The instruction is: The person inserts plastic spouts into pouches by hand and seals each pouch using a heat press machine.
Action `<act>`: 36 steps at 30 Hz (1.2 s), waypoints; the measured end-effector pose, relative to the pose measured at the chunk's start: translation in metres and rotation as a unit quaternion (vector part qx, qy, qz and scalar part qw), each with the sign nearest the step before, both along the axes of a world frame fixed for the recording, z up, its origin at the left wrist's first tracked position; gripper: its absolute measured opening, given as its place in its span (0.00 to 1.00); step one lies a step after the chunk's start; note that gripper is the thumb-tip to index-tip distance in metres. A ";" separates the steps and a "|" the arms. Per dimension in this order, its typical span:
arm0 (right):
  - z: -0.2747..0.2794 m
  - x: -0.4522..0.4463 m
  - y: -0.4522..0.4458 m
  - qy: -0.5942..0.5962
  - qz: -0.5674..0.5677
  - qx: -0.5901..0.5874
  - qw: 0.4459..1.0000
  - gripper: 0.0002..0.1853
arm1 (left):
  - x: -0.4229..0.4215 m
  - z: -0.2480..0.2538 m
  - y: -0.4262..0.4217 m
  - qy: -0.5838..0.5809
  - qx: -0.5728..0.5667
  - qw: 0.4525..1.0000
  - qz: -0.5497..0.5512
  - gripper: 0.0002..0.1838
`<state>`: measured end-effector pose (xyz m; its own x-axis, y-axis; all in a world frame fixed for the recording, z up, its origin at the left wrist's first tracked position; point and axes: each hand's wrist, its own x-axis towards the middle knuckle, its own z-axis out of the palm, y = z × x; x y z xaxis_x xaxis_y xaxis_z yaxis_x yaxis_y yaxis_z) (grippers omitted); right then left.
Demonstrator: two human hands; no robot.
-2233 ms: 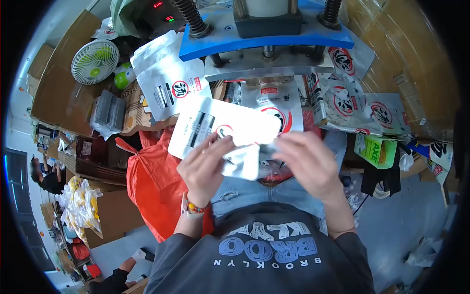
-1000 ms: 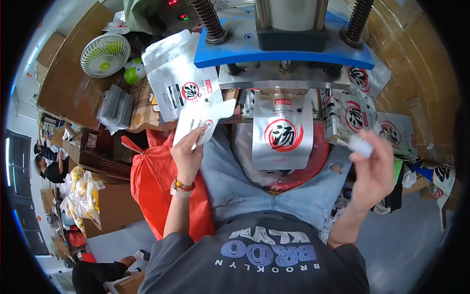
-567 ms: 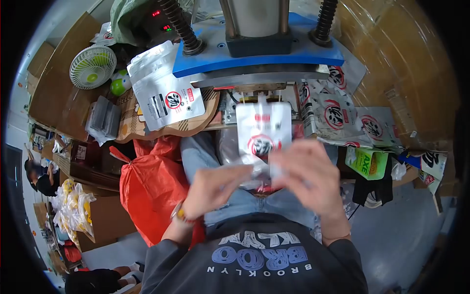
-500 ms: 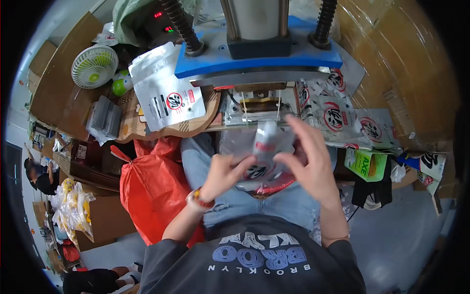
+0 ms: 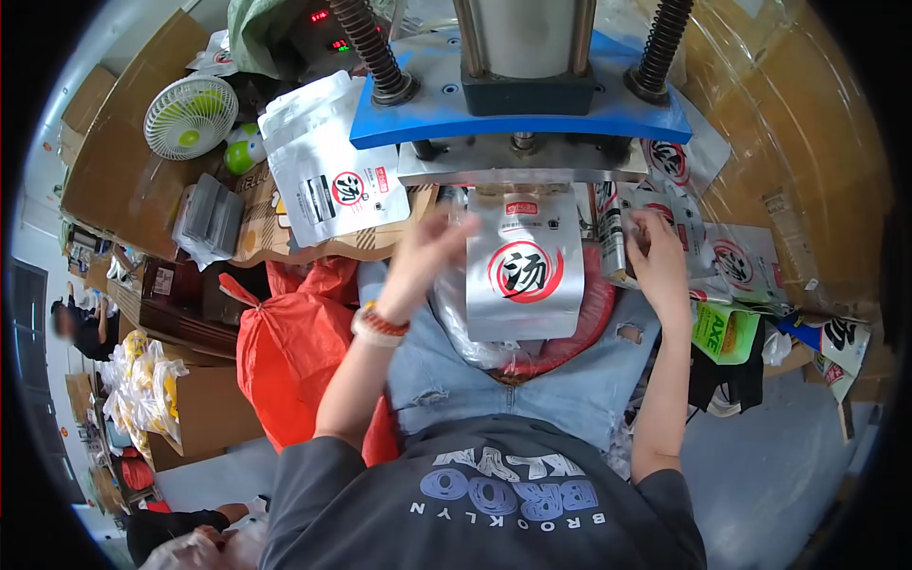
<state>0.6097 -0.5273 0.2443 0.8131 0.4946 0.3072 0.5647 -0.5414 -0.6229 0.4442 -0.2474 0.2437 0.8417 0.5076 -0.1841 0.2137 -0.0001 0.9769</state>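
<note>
A silver pouch (image 5: 524, 309) with a red ring and a black character hangs down in front of the press, its top edge beneath the metal plate (image 5: 522, 163). My left hand (image 5: 410, 266) is raised beside that pouch's left edge. Its fingers are blurred by motion but look apart, with nothing visible in them. To the right, my right hand (image 5: 660, 264) has its fingers and thumb closed on the edge of another silver pouch (image 5: 614, 233), which lies among more printed pouches (image 5: 731, 261).
The press's blue plate (image 5: 518, 119) spans the top. On the left are a stack of silver pouches (image 5: 337, 195), a fan (image 5: 191, 119) and a red bag (image 5: 290, 351). A clear plastic bag (image 5: 456, 328) rests on my lap. Another person (image 5: 84, 323) is far left.
Both hands were over the lap near a blurred pouch. They have moved apart, left and right. A silver pouch now hangs at the press, and the metal plate sits lower beneath the blue plate.
</note>
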 end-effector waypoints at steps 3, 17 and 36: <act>-0.001 0.010 -0.001 -0.007 0.036 -0.036 0.999 0.17 | -0.025 0.010 0.040 0.145 0.701 0.685 0.136 0.60; 0.066 -0.103 0.013 0.164 0.228 0.465 0.839 0.17 | -0.087 0.037 -0.036 -0.150 0.462 0.867 0.110 0.23; 0.046 -0.106 0.043 -0.090 0.168 0.185 0.964 0.19 | -0.087 0.029 -0.046 -0.110 0.560 0.818 0.068 0.19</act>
